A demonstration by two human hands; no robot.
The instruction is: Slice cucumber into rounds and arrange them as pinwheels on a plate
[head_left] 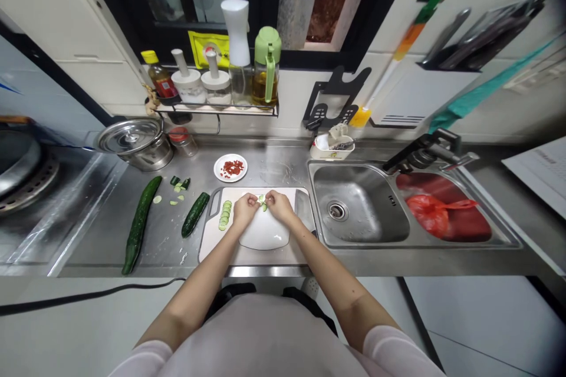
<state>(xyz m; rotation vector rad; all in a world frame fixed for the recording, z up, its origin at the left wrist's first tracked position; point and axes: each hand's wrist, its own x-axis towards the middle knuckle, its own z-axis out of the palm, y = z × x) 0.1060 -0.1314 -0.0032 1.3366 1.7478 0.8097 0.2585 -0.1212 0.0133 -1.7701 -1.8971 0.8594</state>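
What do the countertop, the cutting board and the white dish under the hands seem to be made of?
Countertop: probably stainless steel, brushed, with grey blurred reflections. Cutting board: likely plastic, matte off-white with a moulded handle slot. White dish: perhaps glazed ceramic or melamine; smooth, slightly glossy.

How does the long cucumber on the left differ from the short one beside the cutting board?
The long cucumber is far longer than the short cucumber and nearly reaches the front edge of the counter; the short cucumber stops midway. The long cucumber lies farther left, the short cucumber right beside the cutting board. Both are dark green and slanted alike.
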